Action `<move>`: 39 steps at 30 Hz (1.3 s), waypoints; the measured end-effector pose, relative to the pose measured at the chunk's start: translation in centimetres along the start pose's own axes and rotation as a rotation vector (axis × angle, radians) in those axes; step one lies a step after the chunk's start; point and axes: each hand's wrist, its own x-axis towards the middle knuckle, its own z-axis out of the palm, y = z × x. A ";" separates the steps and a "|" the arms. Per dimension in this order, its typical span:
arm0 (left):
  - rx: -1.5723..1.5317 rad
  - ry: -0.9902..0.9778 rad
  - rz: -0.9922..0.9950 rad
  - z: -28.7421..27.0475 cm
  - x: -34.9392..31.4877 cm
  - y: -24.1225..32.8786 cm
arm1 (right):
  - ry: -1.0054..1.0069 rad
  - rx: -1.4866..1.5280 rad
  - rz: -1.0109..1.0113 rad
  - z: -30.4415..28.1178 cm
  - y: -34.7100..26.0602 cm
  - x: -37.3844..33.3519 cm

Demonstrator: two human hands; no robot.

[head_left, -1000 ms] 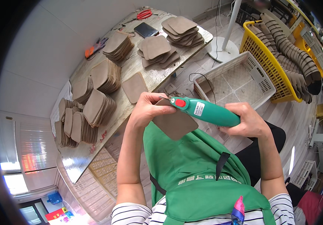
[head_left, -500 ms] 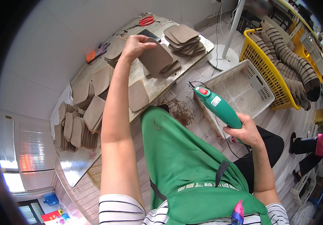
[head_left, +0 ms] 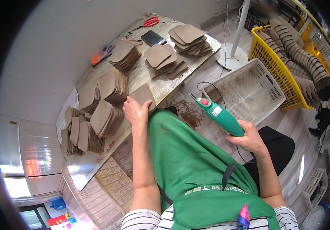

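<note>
My left hand (head_left: 135, 111) rests on a flat brown leather piece (head_left: 143, 96) at the near edge of the wooden table (head_left: 158, 87). My right hand (head_left: 250, 137) grips a green electric trimming tool (head_left: 219, 115) with a red button, held over my lap, its tip pointing at the table edge. A green apron (head_left: 188, 157) covers my lap. Stacks of the same brown pieces (head_left: 164, 60) lie across the table, some (head_left: 191, 37) at the far end and others (head_left: 105, 117) just left of my left hand.
A white mesh basket (head_left: 266, 78) stands on the floor to the right, with a yellow crate (head_left: 266, 53) of stacked brown pieces behind it. A dark phone (head_left: 153, 37), red scissors (head_left: 150, 21) and an orange tool (head_left: 96, 59) lie on the table. Brown trimmings (head_left: 191, 115) litter the floor.
My left hand has come back from the far stacks to the single piece at the near table edge. My right hand with the green tool stays over my lap, lowered slightly.
</note>
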 end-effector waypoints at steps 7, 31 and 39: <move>-1.542 -0.345 -0.254 3.3 -1.0 -2.1 | -0.065 -0.002 0.003 1.6 -1.0 -0.3; -2.029 -0.657 -0.195 1.4 -10.1 5.1 | -0.054 0.141 0.045 1.8 -3.7 -0.8; -1.652 -0.771 0.015 -0.6 -9.0 3.3 | -0.060 0.214 0.058 0.4 -4.1 -0.5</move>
